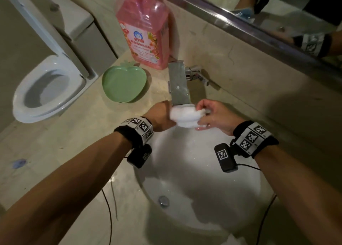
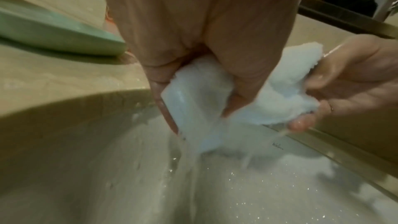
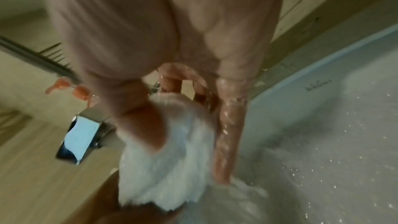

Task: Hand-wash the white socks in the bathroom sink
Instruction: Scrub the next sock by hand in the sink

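Two hands meet just under the spout of the faucet [image 1: 178, 83], and between them I see the white socks [image 1: 186, 116] bunched into one wet wad, held above the back of the sink [image 1: 194, 170] rather than lying in it. The wad's long axis runs roughly left to right across my head view, one end buried in the left hand [image 1: 161, 116] and the other end pointing toward the right hand [image 1: 215, 117]. From the left wrist camera, the left hand [image 2: 193, 67] has its fingers and thumb curled round the socks [image 2: 217, 101], squeezing them, with water streaming down into the sink [image 2: 96, 168]; I cannot tell whether one sock or both are in that bundle. The right hand [image 2: 353, 77] pinches the far end of the fabric between thumb and fingers. In the right wrist view the right hand [image 3: 168, 67] is blurred, but its thumb presses onto the fluffy socks [image 3: 168, 168] while a wet finger runs down alongside them, and the faucet [image 3: 79, 138] sits just beside. On the desk [image 1: 61, 144] left of the faucet lies a green apple-shaped dish [image 1: 125, 83], and a pink detergent bottle [image 1: 144, 31] stands behind it. A toilet [image 1: 44, 89] sits beyond the desk's left edge.
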The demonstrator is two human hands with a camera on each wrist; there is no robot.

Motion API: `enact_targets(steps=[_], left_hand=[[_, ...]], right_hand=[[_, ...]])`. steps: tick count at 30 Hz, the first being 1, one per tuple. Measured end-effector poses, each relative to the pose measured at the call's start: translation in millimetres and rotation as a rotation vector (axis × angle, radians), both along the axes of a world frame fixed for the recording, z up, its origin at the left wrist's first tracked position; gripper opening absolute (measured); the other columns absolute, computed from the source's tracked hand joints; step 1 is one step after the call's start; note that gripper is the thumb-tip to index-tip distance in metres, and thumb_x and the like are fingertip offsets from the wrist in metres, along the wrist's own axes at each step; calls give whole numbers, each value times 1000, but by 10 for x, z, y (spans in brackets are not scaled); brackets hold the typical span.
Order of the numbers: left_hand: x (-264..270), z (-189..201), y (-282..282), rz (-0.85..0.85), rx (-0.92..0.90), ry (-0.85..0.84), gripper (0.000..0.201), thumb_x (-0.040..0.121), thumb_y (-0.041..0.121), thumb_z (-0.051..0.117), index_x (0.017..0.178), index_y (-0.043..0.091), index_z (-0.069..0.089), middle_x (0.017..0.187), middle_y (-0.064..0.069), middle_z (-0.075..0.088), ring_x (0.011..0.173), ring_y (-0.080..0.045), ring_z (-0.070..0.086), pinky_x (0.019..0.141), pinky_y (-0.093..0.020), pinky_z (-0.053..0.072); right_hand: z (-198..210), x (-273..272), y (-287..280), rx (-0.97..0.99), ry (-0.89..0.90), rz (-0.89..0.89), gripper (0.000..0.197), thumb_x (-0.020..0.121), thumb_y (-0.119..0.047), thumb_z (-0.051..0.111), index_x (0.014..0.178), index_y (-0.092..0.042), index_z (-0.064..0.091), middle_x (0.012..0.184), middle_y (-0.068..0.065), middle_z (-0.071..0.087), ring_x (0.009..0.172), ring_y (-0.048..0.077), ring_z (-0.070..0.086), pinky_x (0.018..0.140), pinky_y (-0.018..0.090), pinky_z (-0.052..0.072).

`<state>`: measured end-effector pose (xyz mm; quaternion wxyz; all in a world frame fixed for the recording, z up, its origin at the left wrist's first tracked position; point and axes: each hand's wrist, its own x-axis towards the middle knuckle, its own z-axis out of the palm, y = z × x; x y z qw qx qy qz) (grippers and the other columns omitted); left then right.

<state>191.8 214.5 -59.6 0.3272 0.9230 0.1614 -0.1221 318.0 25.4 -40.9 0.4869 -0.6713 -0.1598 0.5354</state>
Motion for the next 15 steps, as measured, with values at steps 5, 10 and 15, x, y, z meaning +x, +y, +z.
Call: enact_targets(steps=[5, 10, 15], left_hand=[[10, 146, 51, -81, 228, -50, 47, 79, 17, 64, 123, 6, 53, 112, -18, 60, 96, -37, 62, 77, -40, 52], [27, 135, 2, -234, 370, 34, 80, 69, 35, 82, 139, 18, 48, 130, -11, 49, 99, -31, 60, 81, -41, 55], [132, 80, -23, -161, 457, 205, 55, 78, 40, 69, 124, 14, 54, 113, -11, 65, 94, -32, 65, 75, -36, 53]], right_hand=[[-86, -72, 191, -149, 99, 64, 55, 58, -24, 96, 90, -17, 52, 111, 4, 62, 104, 27, 67, 76, 46, 62], [-183, -249, 408, -262, -328, 299, 51, 67, -19, 89, 113, -19, 65, 102, 2, 71, 95, 24, 71, 70, 40, 63], [-248, -275, 447, -315, -787, 420, 58, 64, -48, 84, 114, -22, 70, 107, 0, 70, 100, 20, 65, 83, 33, 54]])
